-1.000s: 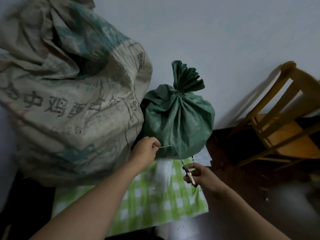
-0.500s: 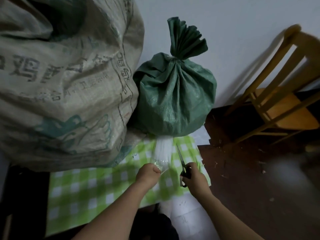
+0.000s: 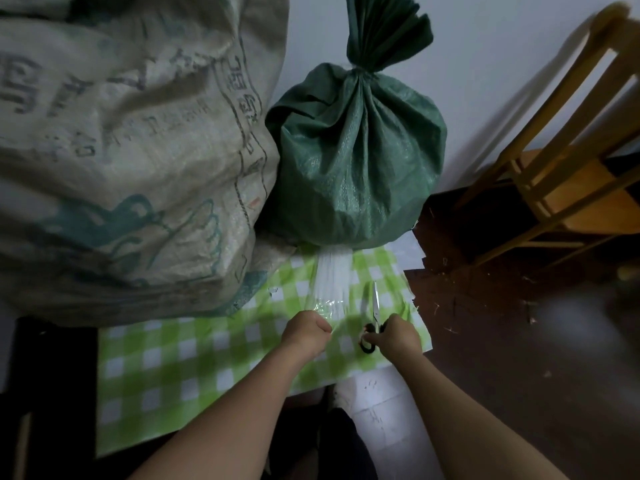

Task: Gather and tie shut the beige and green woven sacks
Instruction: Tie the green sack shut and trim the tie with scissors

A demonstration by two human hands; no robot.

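The green sack (image 3: 356,161) looks done, its neck gathered and bound. Left of it and touching it, the beige sack (image 3: 131,161) rises out of view, so we cannot tell whether it is tied. In front of the green sack, our left hand (image 3: 306,332) curls its fingers on the packet of white strips (image 3: 334,275), and our right hand (image 3: 398,336) grips the scissors (image 3: 375,306) just beside.

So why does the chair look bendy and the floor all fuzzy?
Head view: the wide lens bows the wooden chair near the edge; head view: the dark floor at right is smeared by blur, while the green sack looks sharp; head view: dim light throughout.
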